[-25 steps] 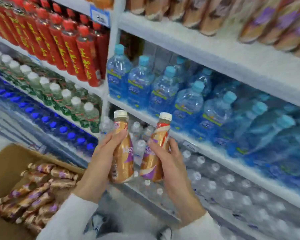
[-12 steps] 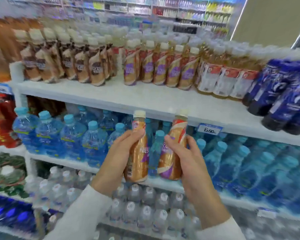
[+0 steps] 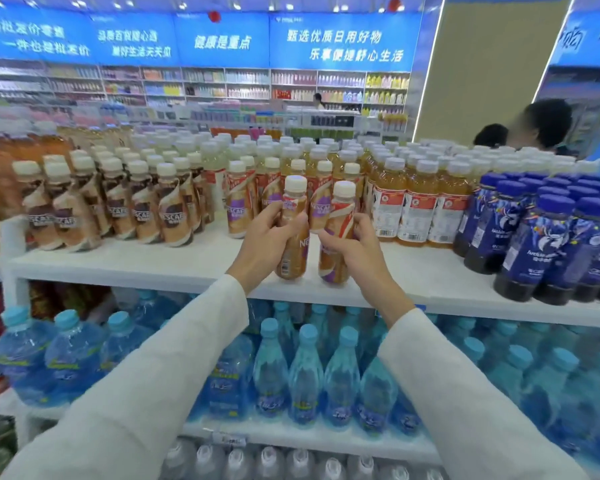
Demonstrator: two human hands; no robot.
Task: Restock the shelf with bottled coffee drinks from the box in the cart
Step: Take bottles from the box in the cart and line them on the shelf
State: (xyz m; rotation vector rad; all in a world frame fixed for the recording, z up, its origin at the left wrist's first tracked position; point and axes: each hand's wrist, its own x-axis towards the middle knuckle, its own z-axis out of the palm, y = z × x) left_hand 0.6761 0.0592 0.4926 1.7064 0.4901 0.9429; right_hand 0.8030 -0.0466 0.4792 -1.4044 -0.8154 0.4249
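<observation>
My left hand (image 3: 264, 242) grips a gold coffee bottle (image 3: 293, 252) with a white cap. My right hand (image 3: 355, 249) grips a second coffee bottle (image 3: 336, 251) with a gold and purple label. Both bottles stand upright side by side over the front of the white top shelf (image 3: 153, 261). Just behind them is a short row of matching purple-label coffee bottles (image 3: 238, 206). The box and cart are out of view.
Brown-label coffee bottles (image 3: 118, 202) fill the shelf to the left, amber tea bottles (image 3: 416, 202) and dark blue-capped bottles (image 3: 548, 244) to the right. Blue water bottles (image 3: 305, 375) sit on the shelf below. Two people (image 3: 534, 126) stand beyond the shelf at the back right.
Both hands have risen with their bottles from the water-bottle level up to the top shelf. My view has tilted up, and the box has left the frame.
</observation>
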